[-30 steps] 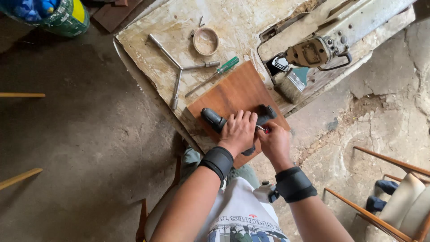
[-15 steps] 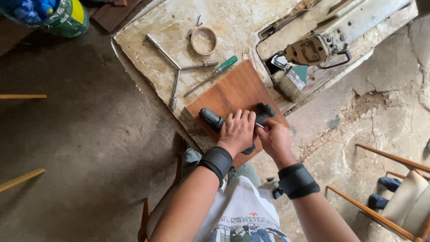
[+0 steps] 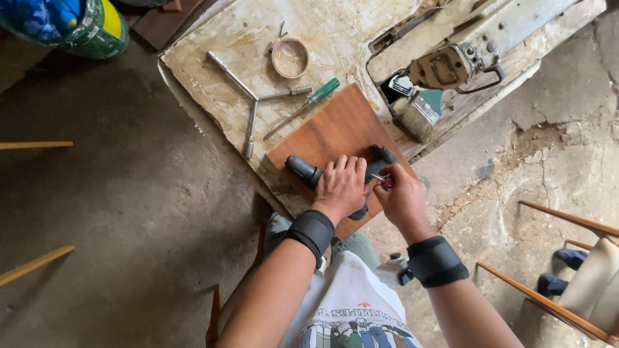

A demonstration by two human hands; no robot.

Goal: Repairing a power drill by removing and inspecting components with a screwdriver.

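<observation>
The worn, paint-stained work surface (image 3: pixel 213 61) fills the upper middle of the view, lying on the concrete floor. At its upper right edge rests a large grimy machine body (image 3: pixel 451 61) with a wire handle. A brown wooden board (image 3: pixel 335 125) lies on the near part of the surface, tilted diagonally.

On the board lies a black power tool (image 3: pixel 306 171) (its middle is covered by the hand, so only the rounded left end and the right end are visible). The left hand (image 3: pixel 342 187) lies flat over the tool body, fingers curled down and pressing it against the board. The right hand (image 3: pixel 403 196) is just beside the tool's right end, fingers pinched on a small red-handled driver (image 3: pixel 385 181) whose metal tip points toward the tool. Both wrists carry black wrist bands.

Beyond the board: a three-armed socket wrench (image 3: pixel 251 103), a green-handled screwdriver (image 3: pixel 303 106) touching the board's far edge, a paintbrush (image 3: pixel 419 116) near the machine, and a small round tin (image 3: pixel 290 57).
</observation>
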